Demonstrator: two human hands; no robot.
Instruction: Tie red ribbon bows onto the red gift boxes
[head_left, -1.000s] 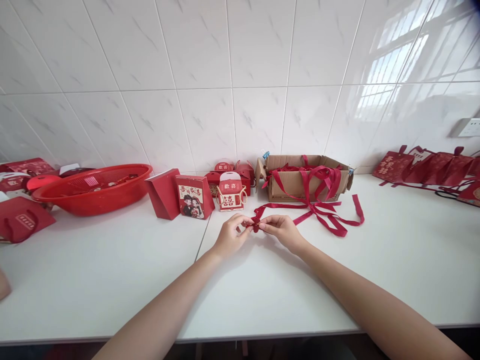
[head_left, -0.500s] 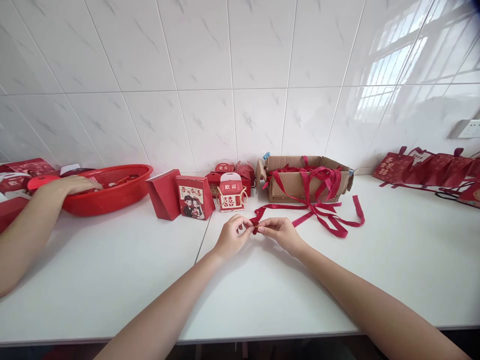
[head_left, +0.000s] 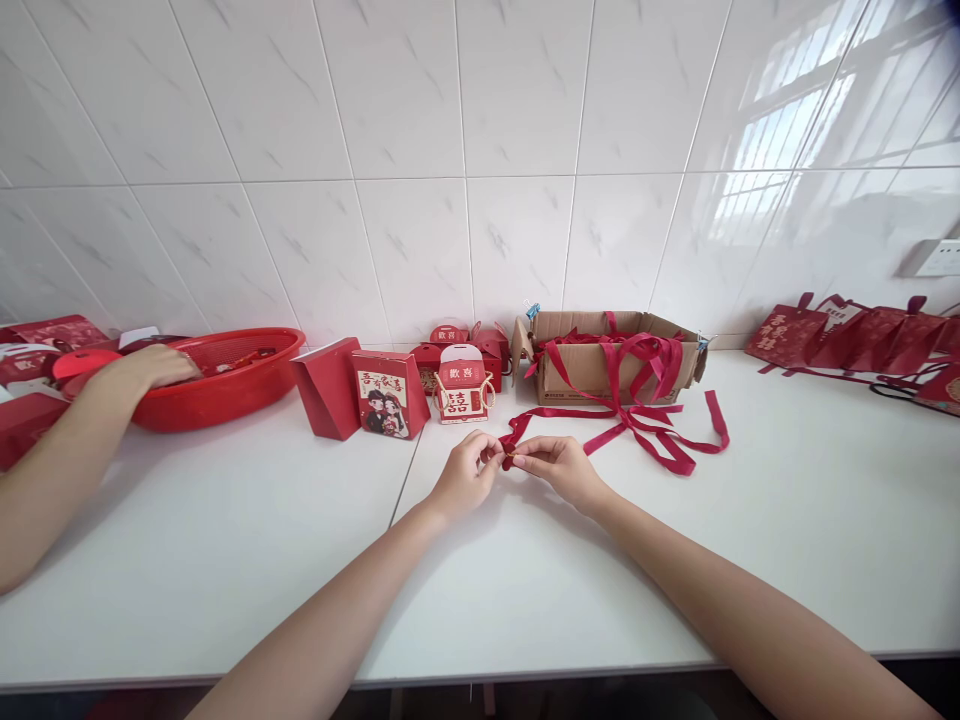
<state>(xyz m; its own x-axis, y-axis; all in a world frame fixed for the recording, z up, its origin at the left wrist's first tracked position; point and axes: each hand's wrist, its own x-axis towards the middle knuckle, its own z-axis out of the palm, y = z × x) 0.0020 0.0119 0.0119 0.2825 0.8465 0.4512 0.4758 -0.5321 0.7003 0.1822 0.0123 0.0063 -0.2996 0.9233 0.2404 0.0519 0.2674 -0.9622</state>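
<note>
My left hand [head_left: 466,474] and my right hand [head_left: 564,468] meet over the white table, each pinching a small dark red ribbon piece [head_left: 509,450]. A thin gold strand shows at the piece between the fingertips. From there a red ribbon [head_left: 555,411] runs back to the right and joins loops hanging over the front of a cardboard box [head_left: 574,385]. Just behind my left hand stands a small red and white gift box [head_left: 463,375] with rope handles.
Two red cartons [head_left: 330,390] [head_left: 388,395] stand left of centre. At the far left another person's hand [head_left: 154,370] reaches into a red plastic basket [head_left: 225,396]. Red bags [head_left: 795,337] lie at the far right against the tiled wall.
My fingertips and the ribbon piece have shifted very slightly left. The other person's hand has moved a little within the basket.
</note>
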